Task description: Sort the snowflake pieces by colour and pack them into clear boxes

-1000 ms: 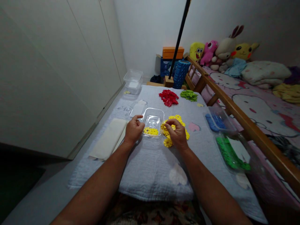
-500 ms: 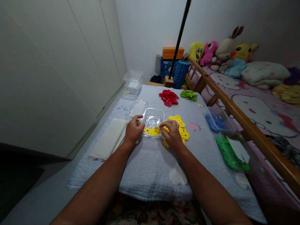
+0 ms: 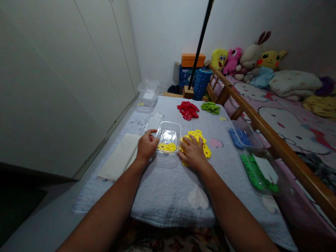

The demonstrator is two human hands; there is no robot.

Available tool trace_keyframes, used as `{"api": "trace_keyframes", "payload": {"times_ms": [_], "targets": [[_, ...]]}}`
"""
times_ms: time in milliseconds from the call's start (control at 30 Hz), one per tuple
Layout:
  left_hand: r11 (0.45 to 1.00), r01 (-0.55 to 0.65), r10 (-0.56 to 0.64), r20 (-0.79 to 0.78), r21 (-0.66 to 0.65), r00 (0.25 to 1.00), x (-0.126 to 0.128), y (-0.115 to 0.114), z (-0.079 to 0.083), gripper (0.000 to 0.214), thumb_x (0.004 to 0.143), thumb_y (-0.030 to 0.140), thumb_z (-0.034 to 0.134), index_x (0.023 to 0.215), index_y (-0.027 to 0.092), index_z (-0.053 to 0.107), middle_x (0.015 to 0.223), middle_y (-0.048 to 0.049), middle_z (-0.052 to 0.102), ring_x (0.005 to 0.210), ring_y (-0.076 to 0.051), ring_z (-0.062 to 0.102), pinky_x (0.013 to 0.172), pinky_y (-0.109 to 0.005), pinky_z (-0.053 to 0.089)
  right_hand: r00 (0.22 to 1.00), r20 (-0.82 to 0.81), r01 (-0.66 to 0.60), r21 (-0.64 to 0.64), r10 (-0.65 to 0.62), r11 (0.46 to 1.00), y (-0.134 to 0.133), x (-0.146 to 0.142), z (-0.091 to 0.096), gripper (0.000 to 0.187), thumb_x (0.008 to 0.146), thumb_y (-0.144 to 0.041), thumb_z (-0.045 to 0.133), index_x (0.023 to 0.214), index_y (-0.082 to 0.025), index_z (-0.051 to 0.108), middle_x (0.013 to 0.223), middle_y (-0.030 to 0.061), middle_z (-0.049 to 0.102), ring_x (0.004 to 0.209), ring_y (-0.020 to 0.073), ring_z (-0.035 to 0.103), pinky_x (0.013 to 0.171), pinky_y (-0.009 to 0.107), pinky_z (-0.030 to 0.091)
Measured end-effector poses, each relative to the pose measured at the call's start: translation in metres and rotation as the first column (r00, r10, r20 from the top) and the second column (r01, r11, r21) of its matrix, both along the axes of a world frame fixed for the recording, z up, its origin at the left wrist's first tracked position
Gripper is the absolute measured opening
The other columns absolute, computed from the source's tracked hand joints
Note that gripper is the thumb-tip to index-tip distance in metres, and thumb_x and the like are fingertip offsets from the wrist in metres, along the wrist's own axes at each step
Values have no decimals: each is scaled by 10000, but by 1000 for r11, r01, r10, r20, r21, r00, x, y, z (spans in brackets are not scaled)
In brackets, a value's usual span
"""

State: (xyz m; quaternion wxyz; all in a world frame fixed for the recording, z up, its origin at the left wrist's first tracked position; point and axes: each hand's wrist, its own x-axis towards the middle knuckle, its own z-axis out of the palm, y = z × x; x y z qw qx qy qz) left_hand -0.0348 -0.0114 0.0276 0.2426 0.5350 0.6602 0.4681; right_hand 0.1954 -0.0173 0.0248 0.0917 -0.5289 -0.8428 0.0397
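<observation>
My left hand point(image 3: 147, 145) is closed on the left rim of a clear plastic container point(image 3: 169, 131). Inside it, along the near side, lie several yellow flower-shaped pieces point(image 3: 167, 146). Beside the container on the right is a pile of yellow flower-shaped pieces point(image 3: 198, 134). My right hand point(image 3: 193, 151) rests over that pile with its fingers spread, touching the pieces and hiding part of them.
Red pieces point(image 3: 188, 110) and light green pieces point(image 3: 210, 107) lie in piles farther back. To the right are containers of blue pieces point(image 3: 237, 137) and green pieces point(image 3: 257, 173). A folded cream cloth point(image 3: 119, 155) lies left, an upright clear container point(image 3: 148, 91) behind. A wooden bed rail point(image 3: 275, 140) borders the right.
My right hand has moved from the container's right rim onto the yellow pile, and its pinched fingers have spread. The container sits slightly farther left in view, with my left hand still at it.
</observation>
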Motion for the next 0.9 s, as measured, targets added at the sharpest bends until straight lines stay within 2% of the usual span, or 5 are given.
{"api": "trace_keyframes", "payload": {"times_ms": [133,333,567,733,900], "targets": [[1000,4,-4,3,-2,1000,0,-1,1,444,709,274,524,1100,145,690,554,76,427,533,-131,444,578,-244,355,999,37,-13,-29,14,999,0,3,1,408,994,-443,530,1357,-278,612,1531,112,526,1422,321,420,1192,668,161],[1000,15,-15,-5,-5,1000,0,0,-2,446,715,275,525,1108,141,688,549,79,421,527,-130,444,576,-245,359,997,37,65,-21,-65,998,6,23,-1,379,1014,-397,512,1367,-310,621,1550,102,518,1426,343,420,1155,678,206],[1000,14,-14,-4,-9,1000,-1,1,-4,451,706,273,523,1105,144,689,555,74,431,528,-132,445,565,-247,351,989,-127,77,45,-71,996,15,36,-7,238,980,-351,580,1155,-294,730,1349,92,653,1269,283,516,1139,596,205],[1000,17,-17,-5,-3,1000,-1,2,-5,459,710,276,523,1115,137,689,556,77,414,523,-129,434,560,-245,341,985,-149,98,104,-82,990,16,37,-7,176,931,-313,634,1036,-276,769,1156,79,666,1132,254,531,1059,462,300],[999,29,-29,4,-15,1000,-1,2,-4,457,720,275,520,1122,134,683,552,80,408,523,-127,435,565,-242,343,983,-103,161,105,-151,981,14,41,-4,324,893,-330,658,1200,-241,714,1146,102,655,1090,276,521,970,426,350]]}}
